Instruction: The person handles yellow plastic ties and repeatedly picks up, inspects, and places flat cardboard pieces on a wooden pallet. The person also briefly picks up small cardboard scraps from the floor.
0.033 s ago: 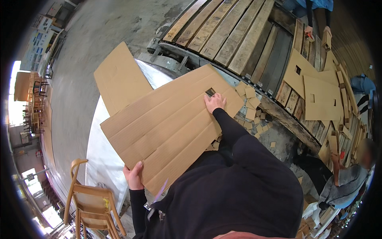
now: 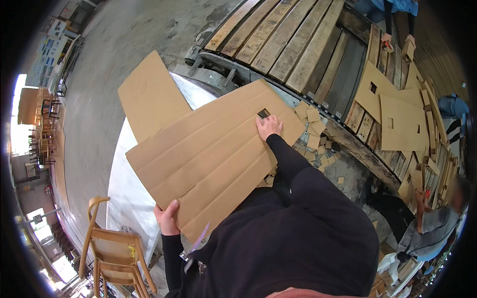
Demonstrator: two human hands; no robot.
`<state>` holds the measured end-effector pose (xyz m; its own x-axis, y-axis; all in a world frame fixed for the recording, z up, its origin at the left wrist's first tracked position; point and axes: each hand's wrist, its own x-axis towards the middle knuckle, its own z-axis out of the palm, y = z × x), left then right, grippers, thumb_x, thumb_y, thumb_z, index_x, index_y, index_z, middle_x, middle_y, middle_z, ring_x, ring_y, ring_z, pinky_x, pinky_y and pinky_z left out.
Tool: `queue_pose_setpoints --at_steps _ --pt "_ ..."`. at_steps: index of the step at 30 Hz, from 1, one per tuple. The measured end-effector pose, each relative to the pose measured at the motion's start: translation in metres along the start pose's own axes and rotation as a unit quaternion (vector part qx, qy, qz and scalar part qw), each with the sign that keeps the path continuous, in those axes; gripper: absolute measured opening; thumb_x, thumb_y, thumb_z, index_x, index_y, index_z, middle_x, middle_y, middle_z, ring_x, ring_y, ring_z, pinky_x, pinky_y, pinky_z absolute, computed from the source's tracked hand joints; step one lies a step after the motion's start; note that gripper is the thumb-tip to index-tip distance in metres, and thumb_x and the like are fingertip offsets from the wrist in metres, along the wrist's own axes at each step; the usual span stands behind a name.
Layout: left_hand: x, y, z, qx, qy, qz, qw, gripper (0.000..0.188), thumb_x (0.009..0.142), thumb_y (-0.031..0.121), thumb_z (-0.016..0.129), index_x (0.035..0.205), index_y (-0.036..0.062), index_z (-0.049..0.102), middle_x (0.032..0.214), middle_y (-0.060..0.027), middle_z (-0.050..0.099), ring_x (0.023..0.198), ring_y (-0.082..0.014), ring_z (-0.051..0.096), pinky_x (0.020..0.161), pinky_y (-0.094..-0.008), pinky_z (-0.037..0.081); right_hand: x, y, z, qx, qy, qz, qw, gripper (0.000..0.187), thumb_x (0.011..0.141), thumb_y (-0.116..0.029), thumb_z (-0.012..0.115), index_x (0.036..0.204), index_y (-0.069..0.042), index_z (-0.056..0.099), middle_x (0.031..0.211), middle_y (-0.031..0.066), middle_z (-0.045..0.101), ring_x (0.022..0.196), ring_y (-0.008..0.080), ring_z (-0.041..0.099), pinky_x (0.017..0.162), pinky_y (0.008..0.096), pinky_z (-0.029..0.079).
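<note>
A large brown cardboard sheet (image 2: 203, 159) with fold lines lies tilted across the space in front of me. My left hand (image 2: 168, 218) grips its near left corner, thumb on top and fingers hidden beneath. At the sheet's far right end, my right hand (image 2: 270, 127) bends its fingers at the edge of a small rectangular cut-out (image 2: 263, 113). Partly under this sheet, a second cardboard piece (image 2: 151, 94) sticks out to the far left, over a white plastic-covered surface (image 2: 130, 184).
Small cardboard squares (image 2: 313, 128) litter the floor beside a slatted wooden conveyor (image 2: 283, 44). More cut cardboard sheets (image 2: 402, 119) lie on it at right. Two other people work there, one far (image 2: 395, 25), one near right (image 2: 430, 231). A wooden chair (image 2: 117, 243) stands at lower left.
</note>
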<state>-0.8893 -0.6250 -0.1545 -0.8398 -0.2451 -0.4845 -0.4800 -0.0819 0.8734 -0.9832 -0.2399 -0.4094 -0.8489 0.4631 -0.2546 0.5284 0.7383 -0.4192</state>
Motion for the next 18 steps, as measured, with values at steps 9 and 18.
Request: queue_pose_setpoints --at_steps 9,18 --pt "0.022 0.008 0.008 -0.033 -0.012 -0.039 0.999 0.044 0.074 -0.005 0.068 0.116 -0.0076 0.053 0.105 -0.0149 0.065 0.091 -0.0234 0.066 0.082 -0.0349 0.054 -0.045 -0.101 -0.044 0.216 0.049 -0.39 0.894 0.043 0.081 -0.018 0.062 0.121 -0.005 0.053 0.113 0.0167 0.058 0.109 0.0356 0.052 0.105 0.0538 0.031" --pt "0.027 0.004 0.004 -0.053 0.002 -0.047 0.997 0.042 0.073 -0.006 0.068 0.112 -0.0083 0.054 0.101 -0.0152 0.066 0.084 -0.0218 0.067 0.076 -0.0335 0.056 -0.143 -0.203 -0.096 0.06 -0.209 -0.684 0.696 0.075 0.08 -0.048 0.062 0.136 -0.002 0.044 0.138 0.0154 0.049 0.128 0.025 0.048 0.116 0.0564 0.01"
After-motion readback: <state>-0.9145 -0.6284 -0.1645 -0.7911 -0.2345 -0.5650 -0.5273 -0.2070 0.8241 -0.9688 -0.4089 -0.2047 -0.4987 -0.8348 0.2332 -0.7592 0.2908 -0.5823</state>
